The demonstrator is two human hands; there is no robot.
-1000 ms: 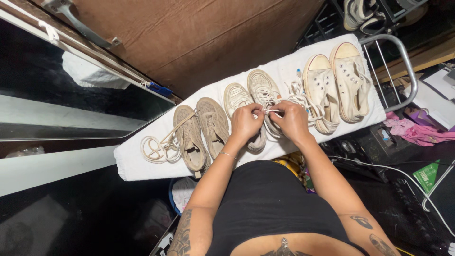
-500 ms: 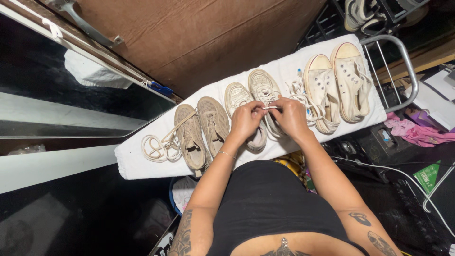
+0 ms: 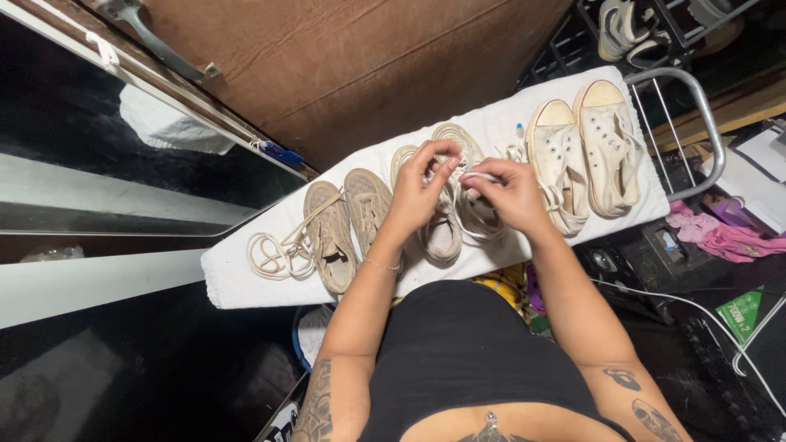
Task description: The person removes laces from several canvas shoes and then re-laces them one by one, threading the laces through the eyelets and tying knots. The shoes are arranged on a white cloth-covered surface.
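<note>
Head view: left hand (image 3: 422, 187) and right hand (image 3: 509, 190) are both pinching a floppy white shoelace (image 3: 477, 175) over the middle sneaker (image 3: 465, 184); best grabbing near its tip.

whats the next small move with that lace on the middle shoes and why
Probably draw the white lace through. Both the left hand and right hand pinch it over the middle pair of shoes, which looks half laced.

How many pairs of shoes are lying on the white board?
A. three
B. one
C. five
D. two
A: three pairs lie side by side on the white board: a tan pair, a middle pair under both hands, and a white pair.
</note>
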